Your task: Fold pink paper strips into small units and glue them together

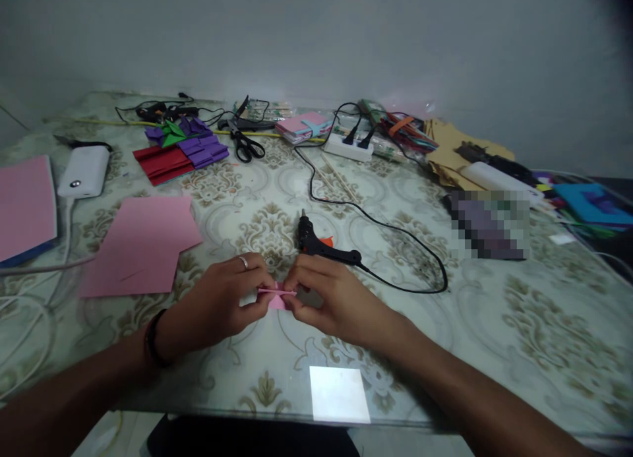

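- Pink folded paper [277, 303], just on the near side of the black glue gun [316, 245], between the two hands
- Its handling, as a judgement: very light, thin and bendy, a little stiffer along the folds, not slippery, but easily creased or torn by a hard pull
- Best hold, I would judge: both ends of the folded edge, with light thumb-and-finger pressure, keeping the middle free
- Left hand [225, 297], nearer side of the glue gun and to its left: thumb and fingers pinched on the paper's left end
- Right hand [341, 297], just on the near side of the glue gun: thumb and forefinger pinched on the right end
- Looks: small, bright pink, a narrow folded edge running from hand to hand, a flap showing below it; fingertips hide the rest
- Pink sheet [143, 246] lies flat, well left of the glue gun, much larger
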Tool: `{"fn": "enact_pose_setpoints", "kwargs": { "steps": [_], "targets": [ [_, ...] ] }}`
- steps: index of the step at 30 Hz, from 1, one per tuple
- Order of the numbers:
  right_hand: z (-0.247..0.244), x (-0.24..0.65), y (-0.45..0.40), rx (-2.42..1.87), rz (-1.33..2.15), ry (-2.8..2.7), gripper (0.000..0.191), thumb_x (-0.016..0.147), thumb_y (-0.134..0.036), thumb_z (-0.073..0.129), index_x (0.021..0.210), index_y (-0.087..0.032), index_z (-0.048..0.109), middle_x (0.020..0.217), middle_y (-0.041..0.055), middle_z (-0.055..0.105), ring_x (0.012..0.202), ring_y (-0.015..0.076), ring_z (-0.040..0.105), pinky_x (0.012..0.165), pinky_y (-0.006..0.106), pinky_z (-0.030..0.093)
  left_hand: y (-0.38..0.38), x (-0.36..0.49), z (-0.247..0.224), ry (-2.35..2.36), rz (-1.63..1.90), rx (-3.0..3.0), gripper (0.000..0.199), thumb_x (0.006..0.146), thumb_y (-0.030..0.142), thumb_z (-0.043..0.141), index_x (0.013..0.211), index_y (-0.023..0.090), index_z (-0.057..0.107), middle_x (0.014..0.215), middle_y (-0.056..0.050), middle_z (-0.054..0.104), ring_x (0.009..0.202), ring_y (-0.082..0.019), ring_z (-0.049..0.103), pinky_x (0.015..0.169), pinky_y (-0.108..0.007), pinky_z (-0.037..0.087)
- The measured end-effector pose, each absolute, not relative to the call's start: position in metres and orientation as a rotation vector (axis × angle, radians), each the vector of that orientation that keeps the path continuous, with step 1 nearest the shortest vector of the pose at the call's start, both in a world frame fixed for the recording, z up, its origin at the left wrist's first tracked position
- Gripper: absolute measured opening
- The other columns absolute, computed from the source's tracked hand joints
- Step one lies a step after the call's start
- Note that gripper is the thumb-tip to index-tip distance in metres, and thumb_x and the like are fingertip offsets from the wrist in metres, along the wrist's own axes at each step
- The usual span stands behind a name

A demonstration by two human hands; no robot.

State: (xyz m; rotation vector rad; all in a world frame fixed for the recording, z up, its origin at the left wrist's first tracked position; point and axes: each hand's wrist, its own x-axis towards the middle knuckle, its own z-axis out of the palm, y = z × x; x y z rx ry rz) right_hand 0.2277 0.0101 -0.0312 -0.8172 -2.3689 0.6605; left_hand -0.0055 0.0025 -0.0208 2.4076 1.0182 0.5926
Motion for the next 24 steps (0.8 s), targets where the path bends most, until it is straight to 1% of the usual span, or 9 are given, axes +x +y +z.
{"fn": "enact_pose_setpoints", "kwargs": {
  "steps": [2, 4, 8, 11, 15, 20, 24],
  "targets": [
    [-0.032, 0.226, 0.009, -0.795, 0.667, -2.365, 0.005, 0.096, -0.019, 0.064, 0.091, -0.018, 0.063, 0.088, 0.0051, 0.067, 0.081, 0.0190, 0.062, 0.072, 0.030, 0.049, 0.002, -0.004, -0.021, 1.020, 0.585, 2.427, 0.010, 0.093, 0.013, 0.060, 0.089, 0.019, 0.067, 0.090, -0.003, 0.067, 0.085, -0.019, 0.066, 0.075, -0.030, 0.051],
    [-0.032, 0.224, 0.009, -0.782, 0.645, -2.364, 0.006, 0.096, -0.021, 0.064, 0.090, -0.018, 0.064, 0.087, 0.0049, 0.066, 0.080, 0.0190, 0.062, 0.072, 0.031, 0.048, 0.001, -0.004, -0.019, 1.025, 0.552, 2.450, 0.011, 0.094, 0.011, 0.060, 0.088, 0.019, 0.066, 0.091, -0.003, 0.068, 0.085, -0.019, 0.067, 0.076, -0.031, 0.052],
    [-0.033, 0.225, 0.009, -0.780, 0.578, -2.364, 0.009, 0.097, -0.020, 0.064, 0.089, -0.018, 0.064, 0.084, 0.0047, 0.066, 0.076, 0.0185, 0.060, 0.069, 0.030, 0.047, 0.001, -0.006, -0.016, 1.045, 0.542, 2.440, 0.007, 0.095, 0.013, 0.063, 0.095, 0.018, 0.067, 0.096, -0.004, 0.069, 0.091, -0.021, 0.068, 0.080, -0.033, 0.053],
    [-0.032, 0.228, 0.011, -0.810, 0.597, -2.353, 0.009, 0.098, -0.021, 0.063, 0.090, -0.018, 0.064, 0.087, 0.0058, 0.068, 0.080, 0.0194, 0.063, 0.072, 0.031, 0.050, 0.003, -0.009, -0.015, 1.072, 0.550, 2.460, 0.009, 0.097, 0.011, 0.060, 0.096, 0.018, 0.067, 0.096, -0.004, 0.069, 0.092, -0.022, 0.068, 0.079, -0.034, 0.053],
    [-0.030, 0.234, 0.015, -0.865, 0.599, -2.321, 0.007, 0.099, -0.022, 0.066, 0.093, -0.019, 0.065, 0.089, 0.0056, 0.069, 0.082, 0.0191, 0.064, 0.072, 0.030, 0.051, 0.007, -0.011, -0.014, 1.093, 0.608, 2.482, 0.008, 0.098, 0.012, 0.061, 0.096, 0.017, 0.066, 0.094, -0.003, 0.069, 0.087, -0.020, 0.068, 0.078, -0.032, 0.051],
    [-0.029, 0.237, 0.017, -0.892, 0.611, -2.315, 0.006, 0.100, -0.021, 0.066, 0.095, -0.017, 0.068, 0.088, 0.0057, 0.069, 0.081, 0.0184, 0.063, 0.073, 0.030, 0.051, 0.009, -0.011, -0.017, 1.133, 0.660, 2.493, 0.005, 0.098, 0.014, 0.062, 0.095, 0.018, 0.065, 0.090, -0.001, 0.066, 0.079, -0.016, 0.064, 0.073, -0.028, 0.049],
    [-0.028, 0.237, 0.017, -0.900, 0.616, -2.296, 0.007, 0.100, -0.021, 0.065, 0.095, -0.017, 0.068, 0.088, 0.0054, 0.068, 0.079, 0.0177, 0.062, 0.071, 0.029, 0.050, 0.007, -0.010, -0.019, 1.176, 0.716, 2.461, 0.008, 0.098, 0.013, 0.059, 0.093, 0.017, 0.064, 0.087, -0.001, 0.064, 0.071, -0.014, 0.061, 0.069, -0.027, 0.047]
  ]
}}
